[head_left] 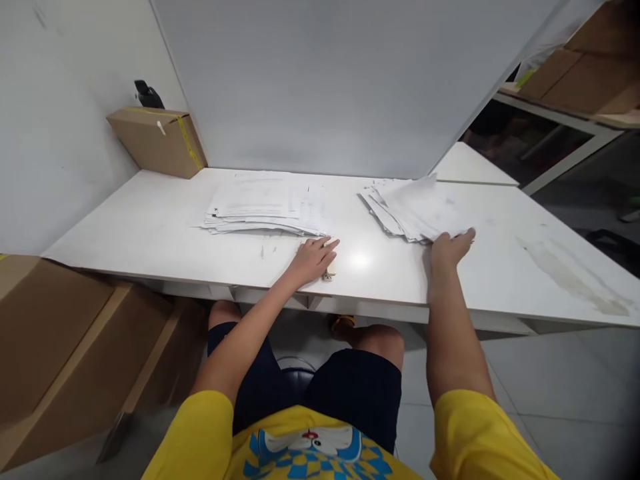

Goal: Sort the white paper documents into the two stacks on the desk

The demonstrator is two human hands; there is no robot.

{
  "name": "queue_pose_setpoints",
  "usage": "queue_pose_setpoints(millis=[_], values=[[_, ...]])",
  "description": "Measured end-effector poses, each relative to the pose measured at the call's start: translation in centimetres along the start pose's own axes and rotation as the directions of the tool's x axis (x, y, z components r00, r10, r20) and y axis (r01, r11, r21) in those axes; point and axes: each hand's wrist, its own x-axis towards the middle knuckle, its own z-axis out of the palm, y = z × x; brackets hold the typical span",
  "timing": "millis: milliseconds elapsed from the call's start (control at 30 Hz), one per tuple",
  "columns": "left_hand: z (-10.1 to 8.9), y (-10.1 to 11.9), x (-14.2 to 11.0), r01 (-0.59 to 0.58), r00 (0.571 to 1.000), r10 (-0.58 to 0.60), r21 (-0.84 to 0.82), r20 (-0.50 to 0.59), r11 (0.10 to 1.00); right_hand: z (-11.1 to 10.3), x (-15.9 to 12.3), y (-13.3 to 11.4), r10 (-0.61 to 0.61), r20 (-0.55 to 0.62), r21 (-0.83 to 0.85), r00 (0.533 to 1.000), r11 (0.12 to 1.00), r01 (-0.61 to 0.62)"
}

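Note:
My left hand (315, 260) lies near the table's front edge, fingers stretched out and apart over a small cream-coloured object with a metallic end (330, 270). Most of that object is hidden under the fingers, and its kind is unclear. Just beyond this hand is a wide stack of printed papers (255, 203), its sheets unevenly lined up. On the right, my right hand (450, 248) grips the near edge of a loose, fanned pile of papers (410, 207). The top sheet of that pile bows up at its far side. Some fingertips of this hand are hidden.
The white table (150, 227) has a grey upright panel (320, 87) along its back. A taped cardboard box (155, 143) stands at the back left corner, with a dark object (149, 95) behind it. Large cardboard (60, 333) leans at the left. Stains (575, 277) mark the table's right end.

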Motion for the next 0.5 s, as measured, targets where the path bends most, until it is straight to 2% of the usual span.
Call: queue_pose_setpoints(millis=[133,233,300,400,467,500], values=[[0.6,0.6,0.0,-0.050,0.990,0.057,0.057,-0.128,0.997,-0.4,-0.3,0.9,0.078,0.074,-0.101,0.994,0.992,-0.070],[-0.9,-0.8,0.4,-0.038,0.973,0.058,0.093,-0.221,0.995,-0.3,-0.5,0.4,0.059,0.122,-0.185,0.991,0.982,-0.035],[-3.3,-3.3,0.6,0.020,0.963,0.028,0.173,-0.268,0.985,-0.1,-0.5,0.0,0.010,0.188,-0.240,0.982,0.970,0.036],[-7.7,-8.8,0.0,0.133,0.934,-0.015,0.309,-0.357,0.942,0.1,-0.4,-0.3,-0.069,0.240,-0.259,0.968,0.957,0.132],[-9.9,-12.1,-1.1,0.191,0.936,-0.060,0.357,-0.346,0.914,0.3,-0.3,-0.3,-0.048,0.201,-0.233,0.978,0.968,0.095],[-10.5,-13.4,-1.6,0.244,0.932,-0.120,0.349,-0.342,0.905,0.4,-0.2,-0.2,-0.034,0.177,-0.213,0.984,0.974,0.072]])
